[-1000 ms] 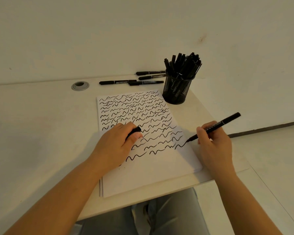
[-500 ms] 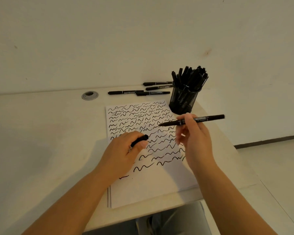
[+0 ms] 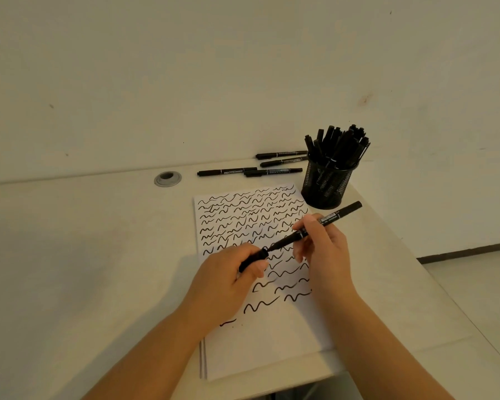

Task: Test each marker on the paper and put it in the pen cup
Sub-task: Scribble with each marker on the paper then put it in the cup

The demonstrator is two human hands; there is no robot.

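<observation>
Over pale surface [image 3: 84, 255] and paper [image 3: 260, 350], the right hand [image 3: 324, 252] grips the marker [image 3: 315, 226], the left hand [image 3: 228, 281] pinches its cap [image 3: 253, 259] at eight o'clock of the nib, so capping likely needs straight alignment.

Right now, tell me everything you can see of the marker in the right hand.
The marker is a slim black pen, apparently plastic, with small white print along its barrel. It is uncapped at its lower end and still capped at the upper end. It slants above the scribbled paper, its bare tip at the mouth of the cap pinched in the left hand. The right hand grips its middle. It touches neither paper nor pen cup.
</observation>
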